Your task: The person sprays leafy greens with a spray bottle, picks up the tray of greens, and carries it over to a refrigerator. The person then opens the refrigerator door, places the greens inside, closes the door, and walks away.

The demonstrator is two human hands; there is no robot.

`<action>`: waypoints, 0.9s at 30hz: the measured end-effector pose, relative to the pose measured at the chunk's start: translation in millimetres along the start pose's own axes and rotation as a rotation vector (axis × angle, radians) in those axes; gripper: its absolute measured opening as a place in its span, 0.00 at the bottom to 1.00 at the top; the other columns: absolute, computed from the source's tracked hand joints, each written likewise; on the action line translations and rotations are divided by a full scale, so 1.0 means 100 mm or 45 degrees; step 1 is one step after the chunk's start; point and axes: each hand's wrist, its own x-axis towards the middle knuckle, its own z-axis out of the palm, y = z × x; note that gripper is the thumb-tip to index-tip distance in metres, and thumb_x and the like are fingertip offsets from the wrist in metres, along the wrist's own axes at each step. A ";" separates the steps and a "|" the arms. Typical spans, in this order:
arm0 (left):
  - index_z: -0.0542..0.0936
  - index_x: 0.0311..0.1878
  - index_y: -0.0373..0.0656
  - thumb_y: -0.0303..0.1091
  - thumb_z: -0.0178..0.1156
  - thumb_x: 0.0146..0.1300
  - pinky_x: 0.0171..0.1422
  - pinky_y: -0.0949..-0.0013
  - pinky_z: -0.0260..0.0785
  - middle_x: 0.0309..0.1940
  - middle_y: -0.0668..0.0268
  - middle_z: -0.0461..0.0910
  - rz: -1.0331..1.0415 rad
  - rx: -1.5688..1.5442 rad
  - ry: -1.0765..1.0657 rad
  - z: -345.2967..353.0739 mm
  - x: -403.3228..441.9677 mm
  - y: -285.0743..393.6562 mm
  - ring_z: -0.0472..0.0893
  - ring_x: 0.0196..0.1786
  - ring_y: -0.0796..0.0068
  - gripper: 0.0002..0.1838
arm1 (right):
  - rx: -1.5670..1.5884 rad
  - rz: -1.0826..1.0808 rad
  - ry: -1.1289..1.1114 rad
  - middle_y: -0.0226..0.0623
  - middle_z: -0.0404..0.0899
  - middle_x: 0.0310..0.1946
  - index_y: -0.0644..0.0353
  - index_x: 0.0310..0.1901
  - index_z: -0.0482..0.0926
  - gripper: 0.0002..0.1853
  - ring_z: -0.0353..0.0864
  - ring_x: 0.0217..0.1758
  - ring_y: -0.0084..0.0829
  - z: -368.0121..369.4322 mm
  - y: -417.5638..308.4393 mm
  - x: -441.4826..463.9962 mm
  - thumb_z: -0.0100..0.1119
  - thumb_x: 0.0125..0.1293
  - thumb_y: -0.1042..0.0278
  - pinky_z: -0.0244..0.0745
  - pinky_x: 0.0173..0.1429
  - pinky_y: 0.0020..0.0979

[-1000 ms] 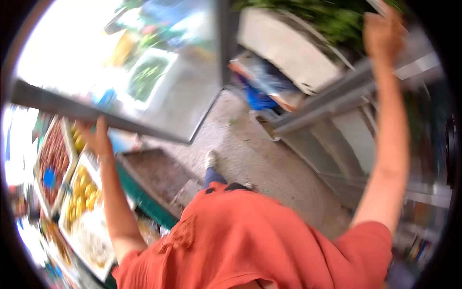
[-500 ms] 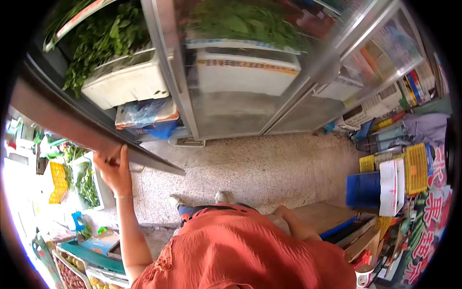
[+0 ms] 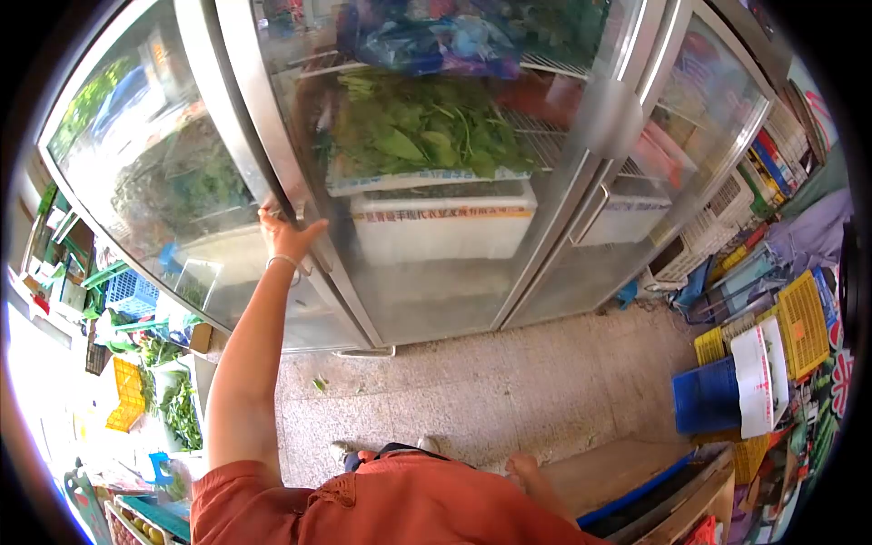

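Note:
My left hand (image 3: 289, 241), arm stretched forward, is on the metal frame of the left glass door (image 3: 195, 163) of an upright display fridge. Its thumb sticks out to the right while the fingers bend at the door's edge, beside the handle. That door lies nearly flush with the middle glass door (image 3: 427, 291). Low by my right side hangs my right hand (image 3: 524, 468), near a cardboard box (image 3: 590, 481); how its fingers are set is not clear. Behind the middle door, leafy greens (image 3: 409, 127) lie above a white foam box (image 3: 445, 222).
At the right stand a blue crate (image 3: 706, 398), a white box (image 3: 754, 377) and a yellow crate (image 3: 804, 322). To the left are a yellow basket (image 3: 124, 392) and a container of greens (image 3: 186, 409). A few leaves (image 3: 320, 384) lie on the floor.
The left door has swung from wide open to nearly closed, with my left hand moving forward and right along with it. Its glass now covers the left compartment. My right hand stays low.

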 end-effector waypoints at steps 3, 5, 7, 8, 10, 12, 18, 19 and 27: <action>0.35 0.57 0.29 0.58 0.68 0.24 0.59 0.62 0.52 0.54 0.41 0.48 -0.295 0.114 -0.059 0.01 0.08 0.31 0.55 0.58 0.51 0.68 | 0.440 -0.155 -0.105 0.38 0.73 0.23 0.61 0.33 0.73 0.09 0.72 0.25 0.30 -0.10 0.38 0.37 0.46 0.56 0.66 0.68 0.28 0.32; 0.34 0.57 0.29 0.60 0.68 0.23 0.60 0.61 0.51 0.55 0.40 0.47 -0.538 0.177 -0.138 0.04 0.10 0.36 0.53 0.59 0.49 0.69 | 0.222 -0.065 -0.006 0.38 0.71 0.21 0.61 0.30 0.72 0.07 0.71 0.22 0.32 -0.06 -0.06 -0.20 0.47 0.54 0.67 0.67 0.23 0.33; 0.32 0.58 0.30 0.60 0.68 0.23 0.61 0.60 0.49 0.55 0.38 0.45 -0.449 0.095 -0.088 0.09 0.11 0.23 0.51 0.59 0.47 0.70 | -0.012 0.028 0.096 0.39 0.70 0.19 0.61 0.27 0.71 0.06 0.71 0.20 0.34 -0.14 -0.10 -0.26 0.48 0.53 0.68 0.65 0.18 0.34; 0.31 0.58 0.31 0.59 0.68 0.24 0.61 0.59 0.48 0.56 0.38 0.43 -0.437 0.027 -0.120 0.03 0.09 0.26 0.49 0.60 0.47 0.69 | -0.054 0.052 0.068 0.40 0.71 0.19 0.62 0.28 0.72 0.07 0.71 0.20 0.34 -0.27 0.25 0.26 0.47 0.54 0.68 0.67 0.19 0.34; 0.31 0.58 0.31 0.58 0.68 0.24 0.61 0.59 0.48 0.57 0.40 0.43 -0.395 0.026 -0.125 -0.02 0.08 0.18 0.48 0.60 0.47 0.69 | -0.105 0.079 0.043 0.41 0.71 0.20 0.63 0.29 0.72 0.07 0.72 0.21 0.35 -0.39 0.32 0.36 0.46 0.54 0.69 0.68 0.21 0.34; 0.31 0.59 0.36 0.56 0.68 0.27 0.61 0.59 0.47 0.57 0.44 0.46 -0.186 0.015 -0.065 0.15 0.05 -0.07 0.49 0.59 0.49 0.67 | -0.604 0.060 0.102 0.43 0.72 0.21 0.65 0.29 0.73 0.09 0.72 0.20 0.35 -0.37 -0.15 -0.23 0.45 0.54 0.68 0.69 0.23 0.35; 0.48 0.58 0.49 0.43 0.64 0.40 0.54 0.58 0.52 0.48 0.50 0.56 -0.053 -0.131 -0.269 -0.08 -1.34 -0.92 0.56 0.51 0.51 0.44 | 0.010 0.081 0.211 0.37 0.73 0.26 0.63 0.37 0.71 0.10 0.72 0.24 0.30 -0.26 -0.16 -0.14 0.46 0.56 0.68 0.66 0.28 0.33; 0.49 0.56 0.49 0.43 0.63 0.40 0.52 0.59 0.52 0.46 0.51 0.57 -0.107 -0.132 -0.352 -0.07 -1.70 -1.15 0.56 0.49 0.52 0.42 | 0.040 0.097 0.227 0.37 0.73 0.26 0.63 0.37 0.71 0.10 0.72 0.24 0.30 -0.23 -0.17 -0.16 0.46 0.56 0.68 0.66 0.28 0.33; 0.56 0.41 0.49 0.39 0.58 0.44 0.36 0.64 0.53 0.32 0.58 0.60 -1.067 -0.005 -1.159 -0.66 -4.15 -2.81 0.59 0.34 0.62 0.24 | -0.203 0.168 0.157 0.37 0.74 0.24 0.61 0.31 0.73 0.07 0.72 0.22 0.31 -0.09 -0.23 -0.02 0.49 0.53 0.67 0.65 0.22 0.34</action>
